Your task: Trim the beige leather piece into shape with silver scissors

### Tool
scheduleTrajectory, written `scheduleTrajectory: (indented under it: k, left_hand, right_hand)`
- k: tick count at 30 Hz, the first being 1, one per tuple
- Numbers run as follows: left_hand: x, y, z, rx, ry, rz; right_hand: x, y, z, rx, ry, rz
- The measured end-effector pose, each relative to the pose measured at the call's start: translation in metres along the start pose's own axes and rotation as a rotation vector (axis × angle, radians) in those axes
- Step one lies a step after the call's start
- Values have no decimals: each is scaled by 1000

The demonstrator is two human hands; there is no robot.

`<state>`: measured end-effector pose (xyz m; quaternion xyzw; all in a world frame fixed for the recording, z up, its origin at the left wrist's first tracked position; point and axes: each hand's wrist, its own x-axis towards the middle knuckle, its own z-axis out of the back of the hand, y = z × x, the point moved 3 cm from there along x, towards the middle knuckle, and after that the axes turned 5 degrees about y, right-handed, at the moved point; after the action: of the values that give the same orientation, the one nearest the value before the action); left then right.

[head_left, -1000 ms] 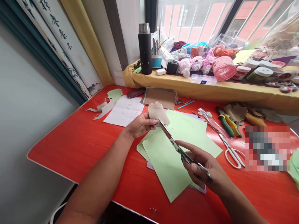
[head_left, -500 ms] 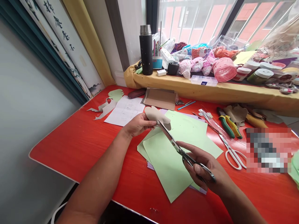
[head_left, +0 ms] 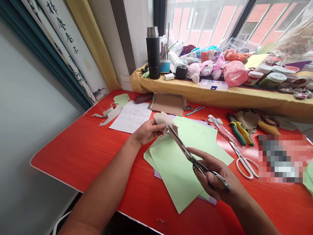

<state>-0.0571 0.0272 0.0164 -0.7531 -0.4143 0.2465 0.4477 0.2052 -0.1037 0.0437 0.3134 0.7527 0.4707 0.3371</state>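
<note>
Pinched in my left hand (head_left: 151, 131) is a small beige cutout (head_left: 162, 117) with rounded, wavy edges; whether it is leather or felt I cannot tell. My right hand (head_left: 217, 174) holds black-handled scissors (head_left: 187, 152), fingers and thumb through and around the handles. The blades point up and to the left, and their tips meet the lower edge of the cutout, close to my left fingertips. Beneath both hands lie overlapping light green sheets (head_left: 176, 176), with lilac sheets partly showing under them.
White-handled scissors (head_left: 245, 164) and green-yellow pliers (head_left: 238, 130) lie to the right, near a blurred patch. Behind are a white paper with drawings (head_left: 133, 116), beige scraps (head_left: 111, 114) and brown boards (head_left: 167, 102). A thermos (head_left: 153, 54), yarn and jars crowd the windowsill.
Both hands have shifted slightly to the right, with the scissors slightly lower. The cutout has turned a little in my left fingers, and the blade tips remain at its edge.
</note>
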Motion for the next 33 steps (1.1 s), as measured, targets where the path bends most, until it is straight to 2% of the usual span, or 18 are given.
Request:
scheduleTrajectory:
  k: [7,14,20,26,29,33]
  left_hand:
    - [3,3,-1,-81,-72,-53]
    - [6,12,-3,-100,-76,9]
    - [5,8,-10,-87,-87,-18]
    - [1,-3,-18,-126,-191,-139]
    - [-2,-10,-28,-134,-153,-170]
    - [-6,-13,-42,-80,-136,-141]
  right_hand:
    - [1,-1,-1,11,19,-6]
    - [-1,0,-5,24,25,-10]
    - [-1,0,-6,11,-5,38]
    - [-2,4,-1,31,-197,98]
    - [1,0,4,26,-295,135]
    - [8,-10,11,41,-333,167]
